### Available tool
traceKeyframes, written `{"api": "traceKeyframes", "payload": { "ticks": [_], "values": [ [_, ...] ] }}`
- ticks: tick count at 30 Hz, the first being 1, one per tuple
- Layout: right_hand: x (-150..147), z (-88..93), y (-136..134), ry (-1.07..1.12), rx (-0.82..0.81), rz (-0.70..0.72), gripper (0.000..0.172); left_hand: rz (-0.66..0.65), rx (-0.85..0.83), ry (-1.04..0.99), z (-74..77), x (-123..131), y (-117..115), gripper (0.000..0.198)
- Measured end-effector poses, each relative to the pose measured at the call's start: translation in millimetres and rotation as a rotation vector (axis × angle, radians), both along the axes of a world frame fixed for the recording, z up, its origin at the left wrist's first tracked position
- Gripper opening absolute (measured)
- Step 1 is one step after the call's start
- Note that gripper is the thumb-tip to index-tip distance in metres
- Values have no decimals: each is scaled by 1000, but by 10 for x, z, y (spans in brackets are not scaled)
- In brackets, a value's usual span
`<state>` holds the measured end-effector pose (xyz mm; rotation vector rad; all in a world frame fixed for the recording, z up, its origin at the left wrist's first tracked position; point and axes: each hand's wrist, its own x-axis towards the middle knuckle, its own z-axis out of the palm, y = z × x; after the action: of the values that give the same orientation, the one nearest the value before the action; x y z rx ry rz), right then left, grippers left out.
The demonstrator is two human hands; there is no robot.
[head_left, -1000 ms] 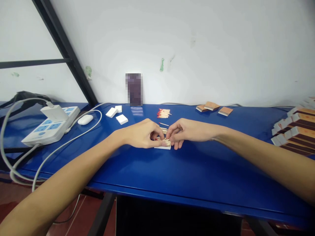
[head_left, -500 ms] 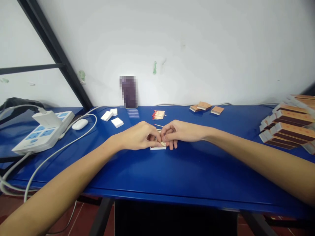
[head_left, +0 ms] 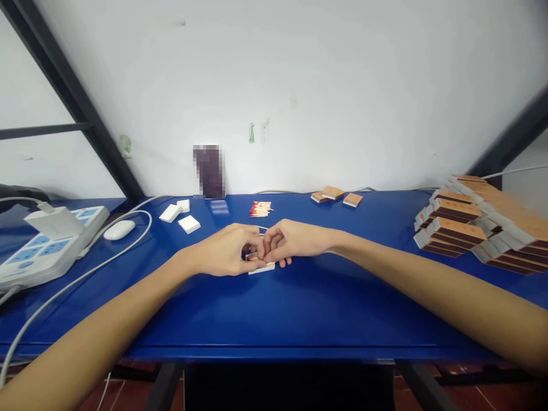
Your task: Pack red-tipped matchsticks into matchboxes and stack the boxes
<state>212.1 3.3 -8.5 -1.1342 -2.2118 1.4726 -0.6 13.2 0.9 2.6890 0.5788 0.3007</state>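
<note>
My left hand (head_left: 226, 251) and my right hand (head_left: 289, 241) meet at the middle of the blue table (head_left: 299, 308). Both are curled over a small white matchbox tray (head_left: 262, 267) with matches in it. The fingertips of both hands pinch at the matches inside the tray; the tray is mostly hidden under the fingers. A loose pile of red-tipped matches (head_left: 260, 209) lies just beyond the hands.
White inner trays (head_left: 178, 216) lie at the back left beside a white mouse (head_left: 119, 229), a power strip (head_left: 40, 245) and cables. Brown matchbox sleeves (head_left: 336, 196) sit at the back. Stacked matchboxes (head_left: 462, 225) fill the right side.
The view has shifted right and down. Both hands have closed tighter together over the tray, hiding more of the matches in it.
</note>
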Motion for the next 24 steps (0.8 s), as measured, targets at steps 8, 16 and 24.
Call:
{"api": "traceKeyframes", "payload": {
  "ticks": [8,16,24],
  "values": [
    [5,-49,18,20,61,31,22,22,6,14,-17,-11,11,18],
    [9,10,-5,-28,69,64,22,3,-22,26,-34,-75,73,17],
    [-39,-15,-54,-80,83,-41,26,58,74,128,44,-114,63,34]
  ]
}}
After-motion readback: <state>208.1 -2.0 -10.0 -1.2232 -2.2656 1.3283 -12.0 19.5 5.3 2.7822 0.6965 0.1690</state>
